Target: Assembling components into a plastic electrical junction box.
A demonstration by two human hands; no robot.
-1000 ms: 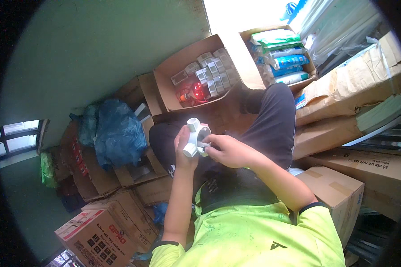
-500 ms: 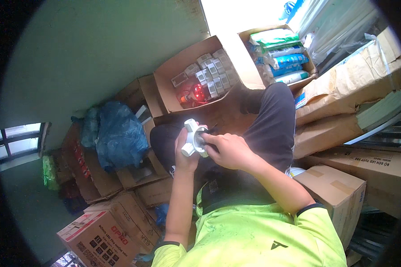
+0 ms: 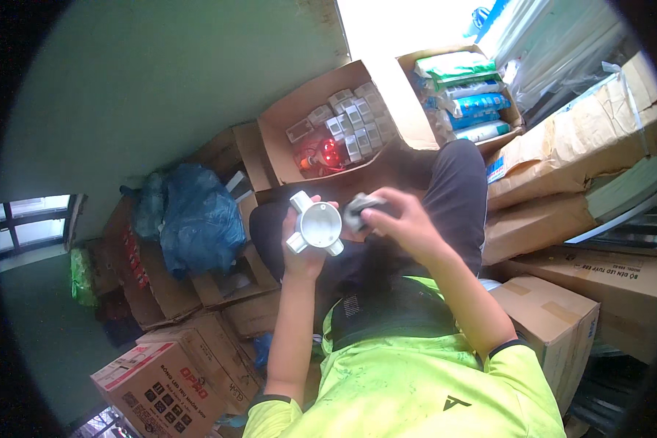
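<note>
My left hand (image 3: pixel 304 260) is closed round a white round conduit junction box (image 3: pixel 320 225), with its open cup facing up and stubby pipe outlets sticking out from the rim. Bare white walls and a small hole show inside the cup. Just to its right, apart from it, my right hand (image 3: pixel 407 220) pinches a crumpled grey cloth (image 3: pixel 358 211) between thumb and fingers. Motion smears the cloth a little. Both hands are above my lap, between my dark-trousered legs (image 3: pixel 460 190).
Ahead, a cardboard box (image 3: pixel 288 128) holds several small white boxes and a glowing red lamp (image 3: pixel 330 152). Another carton holds plastic packs (image 3: pixel 478 102). A blue plastic bag (image 3: pixel 199 219) lies left. Cartons (image 3: pixel 164 387) stand near left, and long paper-wrapped packages (image 3: pixel 562 153) lie right.
My right hand has drawn the grey cloth out of the junction box and moved right with it. The box's open cup has turned more toward the view, still in my left hand.
</note>
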